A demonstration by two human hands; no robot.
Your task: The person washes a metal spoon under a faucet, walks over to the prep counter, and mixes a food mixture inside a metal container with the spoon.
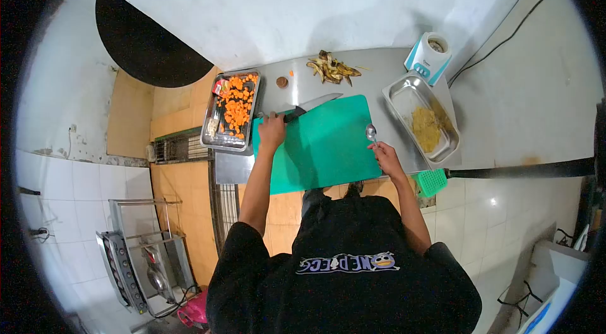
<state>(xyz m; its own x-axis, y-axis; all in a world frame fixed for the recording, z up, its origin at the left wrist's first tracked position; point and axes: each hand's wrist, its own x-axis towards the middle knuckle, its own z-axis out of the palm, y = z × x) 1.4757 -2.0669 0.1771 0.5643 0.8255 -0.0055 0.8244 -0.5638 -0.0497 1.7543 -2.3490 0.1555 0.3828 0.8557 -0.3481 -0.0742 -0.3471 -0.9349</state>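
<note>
We see the left hand (273, 131), fingers curled, at the handle of the knife (315, 104); whether it grips, we cannot tell. The right hand (386, 156) closes on the spoon (371, 133), by the right edge of the green board (322, 151) on the desk (233, 169).

Spoon up at the green cutting board (328, 145)!

Right hand (387, 160) grips the metal spoon (371, 133); left hand (273, 131) is by the knife (315, 104) handle. Chopped carrots (237, 105) sit left, banana peels (332, 69) behind, yellow mash (427, 128) right!
</note>
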